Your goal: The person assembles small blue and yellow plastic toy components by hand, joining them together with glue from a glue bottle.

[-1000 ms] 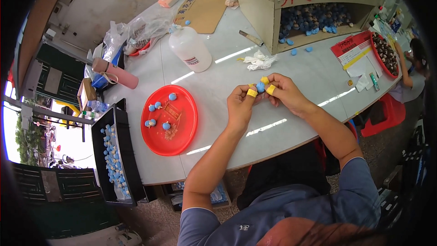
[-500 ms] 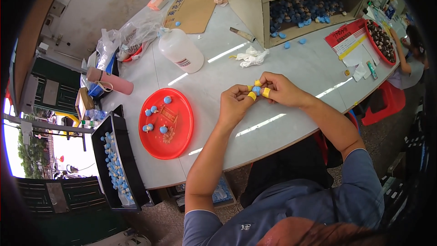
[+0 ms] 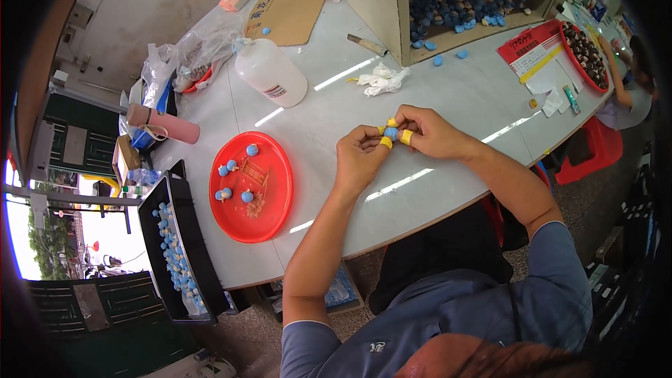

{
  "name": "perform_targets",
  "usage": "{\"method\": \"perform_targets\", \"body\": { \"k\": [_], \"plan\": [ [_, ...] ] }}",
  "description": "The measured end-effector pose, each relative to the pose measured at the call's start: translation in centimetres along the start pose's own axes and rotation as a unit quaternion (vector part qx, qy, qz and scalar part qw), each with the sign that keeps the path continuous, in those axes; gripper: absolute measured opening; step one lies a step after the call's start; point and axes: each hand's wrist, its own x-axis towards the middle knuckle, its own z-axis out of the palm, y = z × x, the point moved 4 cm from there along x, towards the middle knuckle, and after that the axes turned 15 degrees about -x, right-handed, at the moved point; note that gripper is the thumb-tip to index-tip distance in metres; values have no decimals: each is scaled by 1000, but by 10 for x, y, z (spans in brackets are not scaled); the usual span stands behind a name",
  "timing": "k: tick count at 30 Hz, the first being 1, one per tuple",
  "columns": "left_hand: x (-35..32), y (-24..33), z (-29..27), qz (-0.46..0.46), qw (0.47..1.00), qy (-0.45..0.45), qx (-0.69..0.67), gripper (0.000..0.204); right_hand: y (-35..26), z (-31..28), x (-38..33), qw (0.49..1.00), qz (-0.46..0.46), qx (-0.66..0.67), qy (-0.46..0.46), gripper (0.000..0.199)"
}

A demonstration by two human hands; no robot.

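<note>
Between my fingertips sits a small round blue piece, held above the grey table. My left hand pinches it from the left, and my right hand from the right. Yellow bands wrap the thumb and a finger on each hand. To the left of my hands, a red round plate carries several small blue balls, some with pale parts. My fingers cover much of the held piece, so its finer shape cannot be made out.
A white plastic bottle and crumpled white tissue lie beyond my hands. At far right stands a box filled with blue pieces. A black tray of blue balls and a pink flask are left. Another person sits far right.
The view has shifted slightly, so the things on the table appear a little further left and up. Both hands keep the blue piece between them, with only slight finger movement.
</note>
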Motion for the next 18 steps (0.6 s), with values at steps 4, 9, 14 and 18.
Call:
{"method": "perform_targets", "body": {
  "k": [4,9,14,18],
  "plan": [
    [0,0,1,-3,1000,2,2,18,2,-1,0,1000,-6,-18,-1,10],
    [0,-1,1,1,1000,6,12,17,5,1,2,999,-16,-31,14,11],
    [5,-4,0,-9,999,4,-39,19,1,-3,4,998,-29,-53,34,14],
    [6,0,1,-26,999,0,-46,19,5,-3,5,999,9,-50,8,16]
  ]
}}
